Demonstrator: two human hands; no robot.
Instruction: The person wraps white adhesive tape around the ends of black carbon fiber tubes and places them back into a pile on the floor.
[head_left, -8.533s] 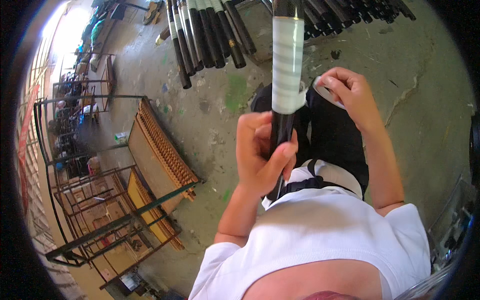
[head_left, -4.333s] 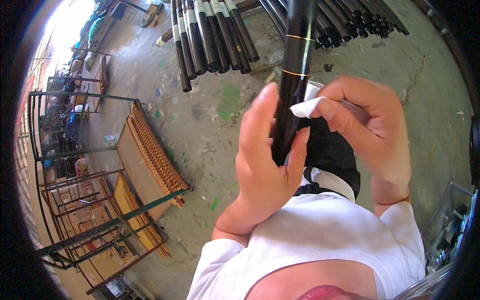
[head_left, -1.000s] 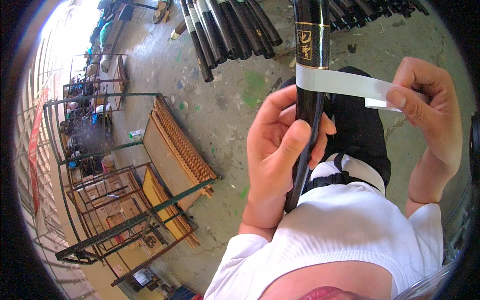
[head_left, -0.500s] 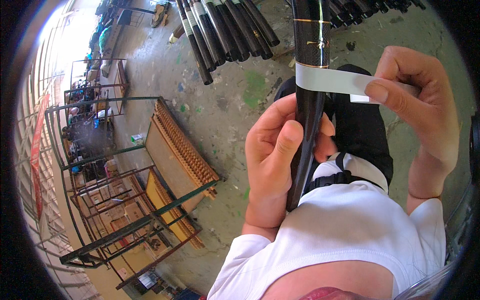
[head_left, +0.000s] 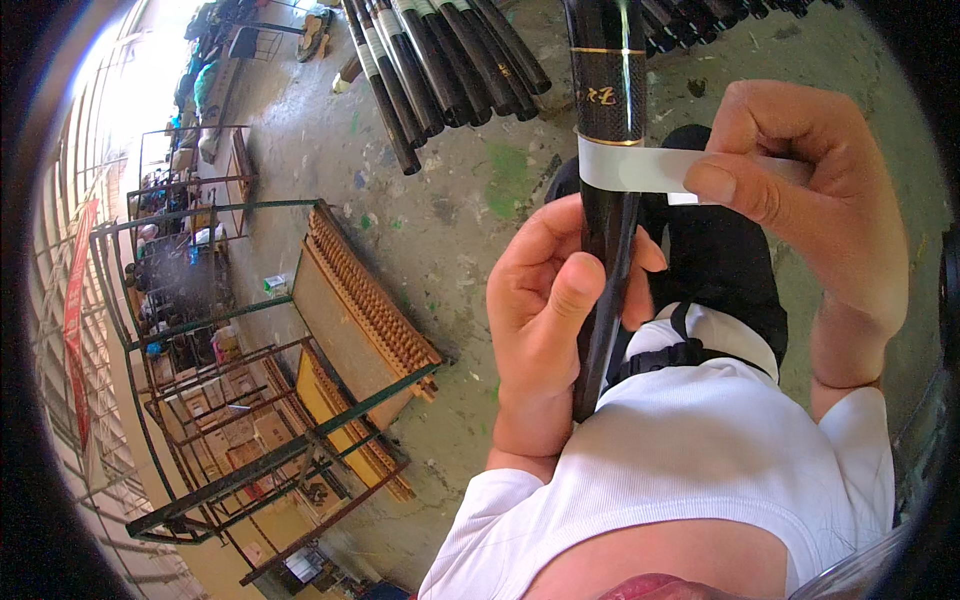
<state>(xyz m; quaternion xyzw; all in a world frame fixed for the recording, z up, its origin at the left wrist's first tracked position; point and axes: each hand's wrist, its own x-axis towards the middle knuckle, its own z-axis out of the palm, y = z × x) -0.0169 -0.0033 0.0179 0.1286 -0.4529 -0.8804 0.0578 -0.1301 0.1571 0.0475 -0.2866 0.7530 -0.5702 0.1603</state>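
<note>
My left hand [head_left: 540,310] is curling around the lower part of a black tube [head_left: 607,235], its fingers passing behind and its thumb lying on the near side. The tube is slanting up in front of me, its lower end showing beside my white shirt [head_left: 700,440] and its upper part running out of view. A strip of white tape [head_left: 635,168] is crossing the tube just below a thin gold band [head_left: 612,143] and above my left hand. My right hand [head_left: 805,190] is pinching that strip to the right of the tube, holding it straight out. My black trousers [head_left: 730,270] are showing behind. Farther off, a cluster of dark tubes [head_left: 440,95] is lying above the grey floor [head_left: 470,330], and a metal frame [head_left: 230,480] is standing on the left.
</note>
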